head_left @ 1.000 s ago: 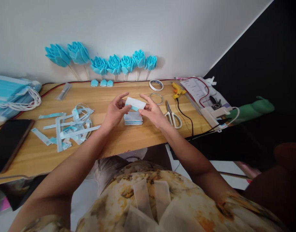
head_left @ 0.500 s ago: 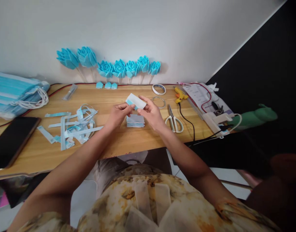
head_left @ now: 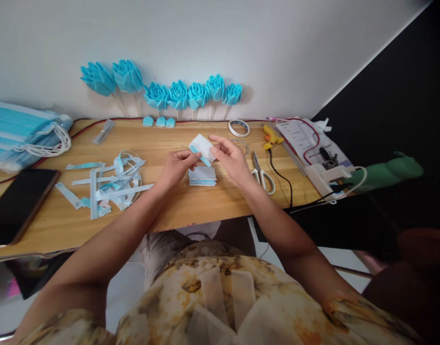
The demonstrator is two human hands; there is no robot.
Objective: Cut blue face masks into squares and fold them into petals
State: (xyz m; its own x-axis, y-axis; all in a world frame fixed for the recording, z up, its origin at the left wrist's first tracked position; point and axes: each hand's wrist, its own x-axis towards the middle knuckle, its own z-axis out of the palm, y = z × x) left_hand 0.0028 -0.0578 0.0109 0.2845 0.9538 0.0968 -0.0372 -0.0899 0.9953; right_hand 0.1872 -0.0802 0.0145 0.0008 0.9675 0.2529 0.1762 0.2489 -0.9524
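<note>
Between my two hands is a small piece of face mask fabric (head_left: 202, 146), white with a blue edge folded along its lower left side. The fingers of my left hand (head_left: 178, 167) pinch it by its lower left part. My right hand (head_left: 231, 160) grips its right side between thumb and fingers. Just below, on the wooden table (head_left: 176, 206), lies a stack of cut mask pieces (head_left: 202, 176). White-handled scissors (head_left: 264, 178) rest by my right wrist, their handles partly covered by it. Cut mask strips and ear loops (head_left: 121, 184) lie heaped to my left.
Blue fabric flowers (head_left: 157, 97) on sticks lean on the wall, with small folded blue pieces (head_left: 148, 121) before them. Tape (head_left: 239, 128), a yellow glue gun (head_left: 272, 137) and a power strip (head_left: 322, 182) are at right; a phone (head_left: 20, 206) and masks (head_left: 22, 132) at left.
The fabric piece has turned in my hands and its blue fold now runs along its lower left edge. My right hand has shifted slightly, partly covering the scissors' handles. The view moved a little.
</note>
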